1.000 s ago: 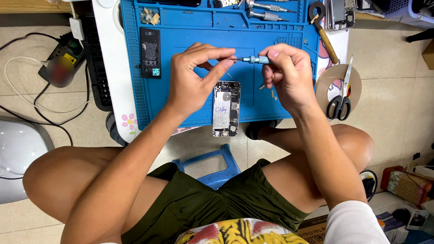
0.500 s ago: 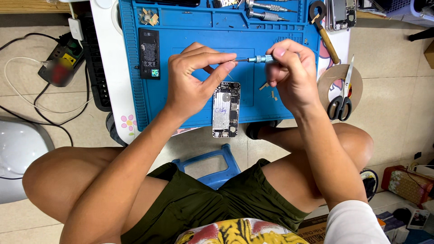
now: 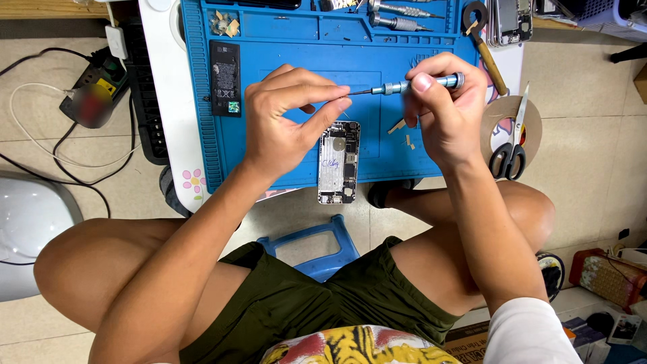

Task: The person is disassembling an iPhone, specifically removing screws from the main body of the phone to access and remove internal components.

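An opened phone with its insides showing lies on the blue work mat, near the mat's front edge. My right hand grips a small metal screwdriver held level above the mat, tip pointing left. My left hand hovers just left of the phone, thumb and forefinger pinched at the screwdriver's tip; whether a tiny part sits between them cannot be told. A black phone battery rests on the mat to the left.
More screwdrivers lie in the mat's top tray. Scissors on a tape roll and a brown-handled tool sit at the right. A power strip with cables lies left. A blue stool shows between my knees.
Both hands stay together above the phone. The screwdriver tip has stayed at my left fingertips, with only slight shifting of the fingers.
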